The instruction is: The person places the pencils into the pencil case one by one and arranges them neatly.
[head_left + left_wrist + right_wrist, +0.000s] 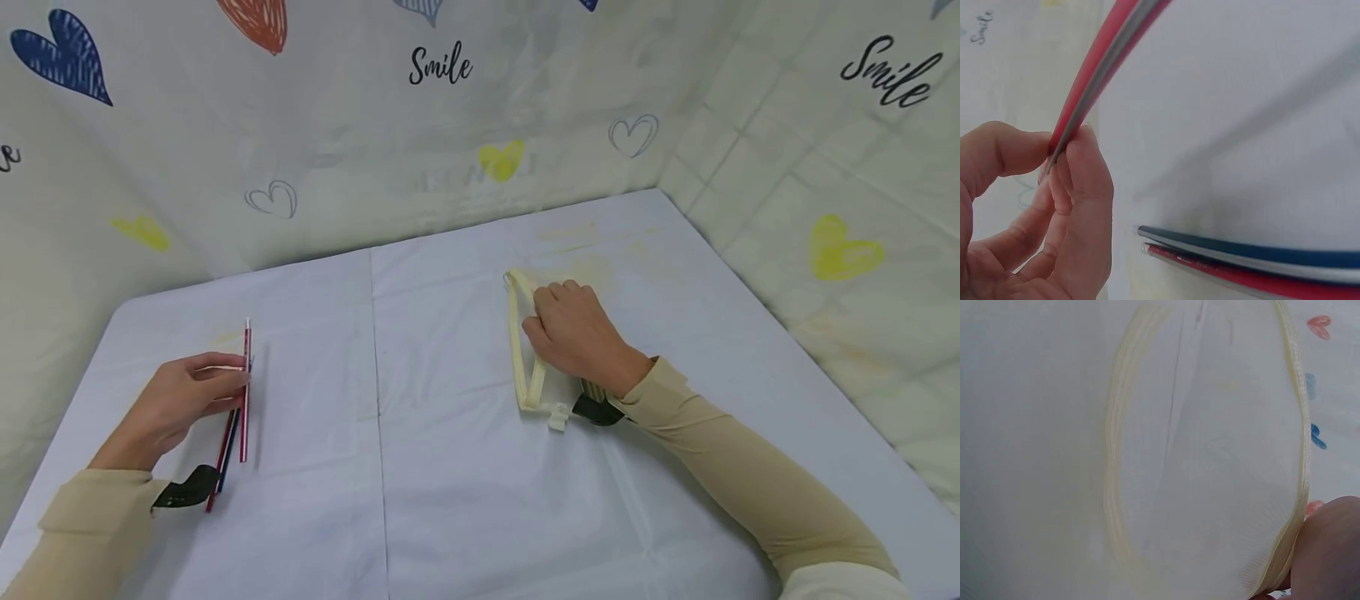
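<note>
The left wrist view crops the red stick above the left grip; the right grip hides part of the mesh pouch.

Left of the mesh pouch, the stick in my left grip is red, striped lengthwise with grey; of the two lying on that same side, the blue stick has a silver stripe, the other red stick a grey one. The pouch is sheer whitish with pale yellow trim. Beneath it my table is white; beyond it, the off-white backdrop shows blue, orange-red and yellow hearts and black "Smile" lettering.
</note>
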The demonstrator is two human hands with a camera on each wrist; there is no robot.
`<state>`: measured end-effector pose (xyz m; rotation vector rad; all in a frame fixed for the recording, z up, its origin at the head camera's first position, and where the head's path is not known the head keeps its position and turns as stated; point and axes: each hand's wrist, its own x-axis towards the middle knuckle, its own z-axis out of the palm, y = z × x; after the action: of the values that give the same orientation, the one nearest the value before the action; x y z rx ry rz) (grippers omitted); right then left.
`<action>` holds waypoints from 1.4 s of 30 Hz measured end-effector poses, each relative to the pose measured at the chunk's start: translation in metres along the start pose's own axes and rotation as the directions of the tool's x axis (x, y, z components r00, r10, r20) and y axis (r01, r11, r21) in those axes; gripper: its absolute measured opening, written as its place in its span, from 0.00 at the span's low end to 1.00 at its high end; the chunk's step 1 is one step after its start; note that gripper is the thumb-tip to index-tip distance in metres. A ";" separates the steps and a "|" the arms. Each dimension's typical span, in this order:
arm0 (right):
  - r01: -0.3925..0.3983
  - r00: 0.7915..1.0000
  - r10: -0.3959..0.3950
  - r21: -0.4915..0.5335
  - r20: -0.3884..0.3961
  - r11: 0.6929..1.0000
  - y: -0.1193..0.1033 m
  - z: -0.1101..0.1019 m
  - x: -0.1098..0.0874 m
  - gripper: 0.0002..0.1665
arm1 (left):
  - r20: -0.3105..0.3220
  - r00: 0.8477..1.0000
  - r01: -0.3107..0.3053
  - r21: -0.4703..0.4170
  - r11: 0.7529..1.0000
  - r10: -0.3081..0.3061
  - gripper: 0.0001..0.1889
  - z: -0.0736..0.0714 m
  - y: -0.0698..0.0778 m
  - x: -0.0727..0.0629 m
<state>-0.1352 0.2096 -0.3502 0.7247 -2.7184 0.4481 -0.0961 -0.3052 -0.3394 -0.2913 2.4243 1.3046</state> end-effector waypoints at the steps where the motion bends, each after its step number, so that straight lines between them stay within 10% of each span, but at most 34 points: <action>1: -0.001 1.000 0.001 -0.001 0.001 1.000 0.000 0.000 0.000 0.19 | 0.003 1.000 0.001 -0.012 1.000 -0.001 0.32 0.002 0.001 0.000; 8: 0.007 1.000 -0.008 -0.008 -0.013 1.000 0.001 0.001 0.000 0.19 | 0.038 0.999 0.003 -0.201 0.980 0.005 0.22 0.016 0.009 0.005; 16: 0.003 1.000 -0.003 -0.005 -0.022 1.000 0.002 0.000 0.001 0.19 | 0.101 0.993 0.000 -0.493 0.870 0.057 0.12 0.037 0.026 0.006; 42: 0.047 0.997 -0.048 -0.013 -0.065 0.999 -0.004 0.000 -0.004 0.20 | 0.127 0.980 -0.044 -0.618 0.785 0.154 0.24 0.105 0.076 0.029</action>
<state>-0.1300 0.2076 -0.3503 0.7565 -2.6345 0.4365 -0.1253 -0.1756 -0.3466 -0.2037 1.8250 2.0586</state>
